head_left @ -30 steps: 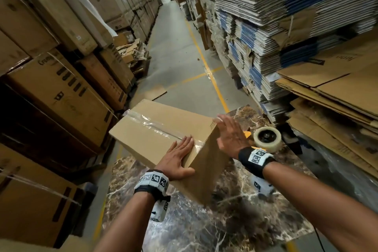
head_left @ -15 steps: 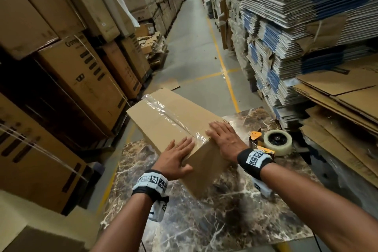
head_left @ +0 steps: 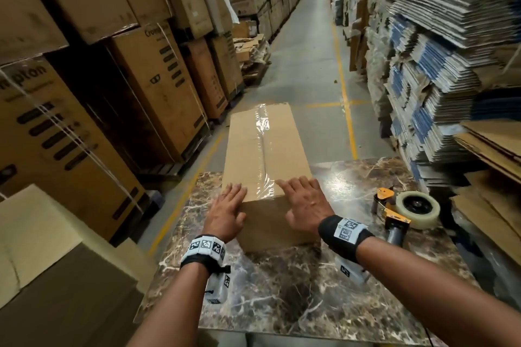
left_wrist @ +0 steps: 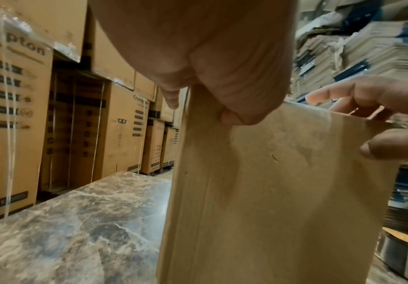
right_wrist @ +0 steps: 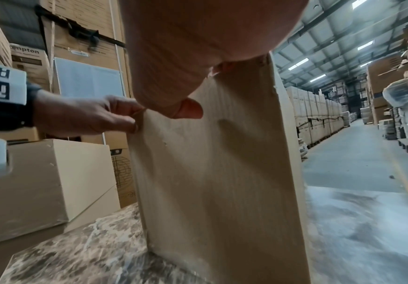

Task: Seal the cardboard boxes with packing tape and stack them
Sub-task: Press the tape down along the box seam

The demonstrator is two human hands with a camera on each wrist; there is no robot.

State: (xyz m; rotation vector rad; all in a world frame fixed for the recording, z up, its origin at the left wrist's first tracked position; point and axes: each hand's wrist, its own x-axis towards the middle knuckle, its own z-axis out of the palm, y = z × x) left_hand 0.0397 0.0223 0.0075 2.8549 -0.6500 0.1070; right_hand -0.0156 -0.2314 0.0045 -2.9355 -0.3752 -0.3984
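Readable print: "Crompton" partly visible on the big strapped cartons (head_left: 158,87) stacked left of the aisle, with rows of black icon bars below; no print visible on the work box. Cardboard box (head_left: 263,149) is long, plain brown corrugated, lying flat on the marble-patterned tabletop (head_left: 282,290) with its far end overhanging the table edge toward the aisle. Clear packing tape (head_left: 263,132) runs lengthwise down the top seam, glossy and wrinkled, and folds over the near edge. Left hand (head_left: 225,213) lies flat on the near-left top corner, fingers straight, thumb down the near face. Right hand (head_left: 306,204) lies flat on the near-right corner, fingers spread, thumb on the near face; neither hand is curled round anything, both just press. Tape dispenser (head_left: 406,210) with orange-and-black frame and a clear roll lies on the table right of the box, apart from it. Plain pale carton (head_left: 33,234) sits low left beside the table. Flattened corrugated sheets (head_left: 439,70) with blue edges are stacked on the right. Versus half a second ago: the box was skewed diagonally, now squared with its long axis pointing down the aisle, and both hands have shifted to the near corners.
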